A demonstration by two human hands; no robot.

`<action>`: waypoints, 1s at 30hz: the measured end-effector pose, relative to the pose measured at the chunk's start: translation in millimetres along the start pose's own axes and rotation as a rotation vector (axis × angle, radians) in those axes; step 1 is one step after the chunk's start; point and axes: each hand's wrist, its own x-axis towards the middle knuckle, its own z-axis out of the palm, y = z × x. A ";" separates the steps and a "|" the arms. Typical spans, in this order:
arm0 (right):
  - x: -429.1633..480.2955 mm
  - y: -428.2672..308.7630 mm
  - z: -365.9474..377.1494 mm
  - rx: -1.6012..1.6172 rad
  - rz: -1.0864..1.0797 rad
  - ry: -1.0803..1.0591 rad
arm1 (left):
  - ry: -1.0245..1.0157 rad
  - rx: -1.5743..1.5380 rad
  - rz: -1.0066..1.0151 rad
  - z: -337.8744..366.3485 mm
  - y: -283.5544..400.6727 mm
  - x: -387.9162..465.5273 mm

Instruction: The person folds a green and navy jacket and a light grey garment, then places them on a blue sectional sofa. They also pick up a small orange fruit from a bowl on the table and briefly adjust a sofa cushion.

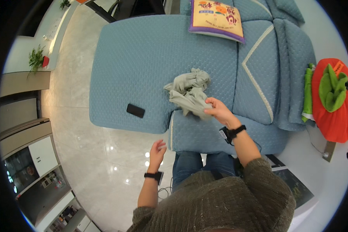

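Note:
A crumpled light grey-green cloth (191, 84), perhaps a garment, lies in a loose heap on the blue quilted sofa (133, 58). My right hand (220, 111) pinches the near right end of this cloth between thumb and fingers, above the sofa's armrest (203, 133). My left hand (158, 152) holds nothing; its fingers are slightly curled and apart, over the floor beside the armrest. A black smartphone (135, 110) rests on the sofa seat, left of the cloth.
A yellow printed cushion with purple edging (217, 20) lies at the far side of the sofa. A red plush cushion with green leaves (332, 98) is at the right. A potted plant (37, 59) and a cabinet (42, 156) stand left, across the tiled floor (78, 121).

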 end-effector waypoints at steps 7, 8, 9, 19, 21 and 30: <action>-172.3 -93.1 56.0 0.266 -0.040 -0.515 | 0.178 0.449 0.664 96.5 128.3 31.6; -192.5 -101.1 58.4 0.169 -0.144 -0.550 | 0.188 0.553 0.744 102.9 136.4 31.1; -216.7 -107.1 58.9 0.074 -0.251 -0.571 | 0.122 0.659 0.742 104.7 141.2 29.7; -313.0 -166.2 -28.3 -0.055 -0.837 0.490 | 0.056 -0.455 0.592 36.0 229.0 -15.0; -315.4 -156.1 -31.2 -0.143 -0.810 0.556 | 0.066 -0.566 0.549 26.6 244.2 -39.3; -304.9 -143.0 18.9 -0.235 -0.955 0.603 | 0.142 -0.706 0.617 -52.5 234.1 -113.4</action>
